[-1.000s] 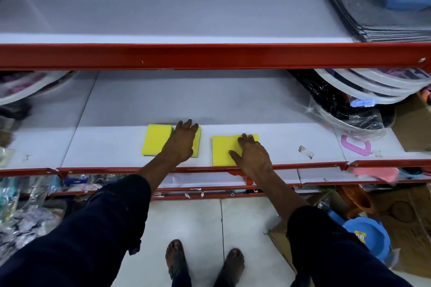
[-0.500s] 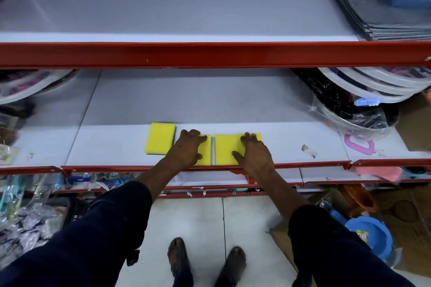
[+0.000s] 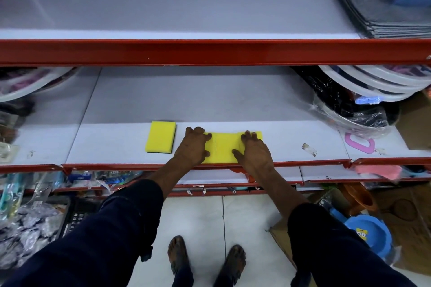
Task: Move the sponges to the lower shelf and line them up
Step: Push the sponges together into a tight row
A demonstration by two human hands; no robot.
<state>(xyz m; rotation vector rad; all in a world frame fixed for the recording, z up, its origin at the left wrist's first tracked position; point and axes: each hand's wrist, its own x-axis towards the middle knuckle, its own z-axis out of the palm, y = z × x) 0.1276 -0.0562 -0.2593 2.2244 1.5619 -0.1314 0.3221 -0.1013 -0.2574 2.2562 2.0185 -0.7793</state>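
Three yellow sponges lie flat near the front of the white lower shelf (image 3: 112, 147). The left sponge (image 3: 160, 137) sits alone, dark scouring side down. My left hand (image 3: 193, 148) presses on the middle sponge (image 3: 211, 147), fingers on top and thumb at its near edge. My right hand (image 3: 253, 152) holds the right sponge (image 3: 227, 147) the same way. These two sponges touch side by side, with a thin seam between them. A gap separates them from the left sponge. The upper shelf (image 3: 163, 7) carries no sponges.
Grey mats (image 3: 377, 7) with a blue item are stacked at the upper shelf's right. White basins (image 3: 377, 81) and plastic-wrapped goods (image 3: 349, 114) fill the lower shelf's right, and a pink ring (image 3: 360, 149) lies near them. Packaged goods sit lower left, and a blue tub (image 3: 370, 235) is on the floor.
My left hand slid the middle sponge right, off the left sponge's side, until it met the right sponge. My right hand stayed on the right sponge.
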